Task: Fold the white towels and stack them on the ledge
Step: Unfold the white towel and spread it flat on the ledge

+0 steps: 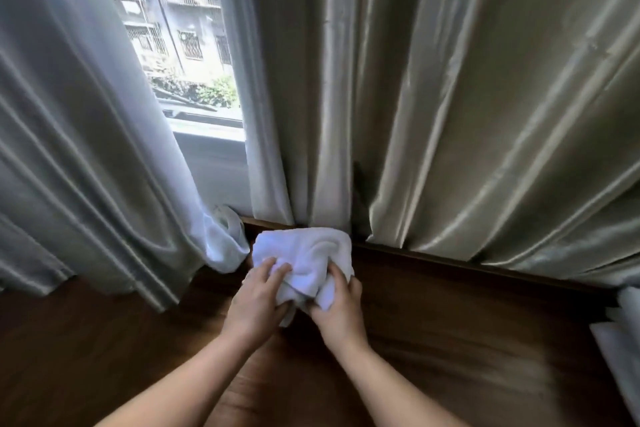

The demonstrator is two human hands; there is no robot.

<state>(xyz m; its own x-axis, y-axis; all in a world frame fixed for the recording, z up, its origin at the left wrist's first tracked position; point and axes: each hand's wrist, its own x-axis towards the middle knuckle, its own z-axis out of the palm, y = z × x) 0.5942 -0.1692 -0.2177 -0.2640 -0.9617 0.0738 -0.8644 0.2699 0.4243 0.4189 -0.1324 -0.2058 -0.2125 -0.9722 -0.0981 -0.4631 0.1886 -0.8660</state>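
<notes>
A crumpled white towel [301, 253] lies bunched on the dark wooden ledge [450, 315], close to the foot of the curtains. My left hand [256, 298] grips its near left part with the fingers pressed into the cloth. My right hand [341, 305] clutches the near right part, thumb on top. Both forearms reach in from the bottom of the view. The towel's underside and near edge are hidden by my hands.
Shiny grey-green curtains [467, 114] hang along the back of the ledge, parted at a window [187, 45]. A sheer white curtain end [225, 239] rests on the wood just left of the towel. More white cloth [623, 340] shows at the right edge.
</notes>
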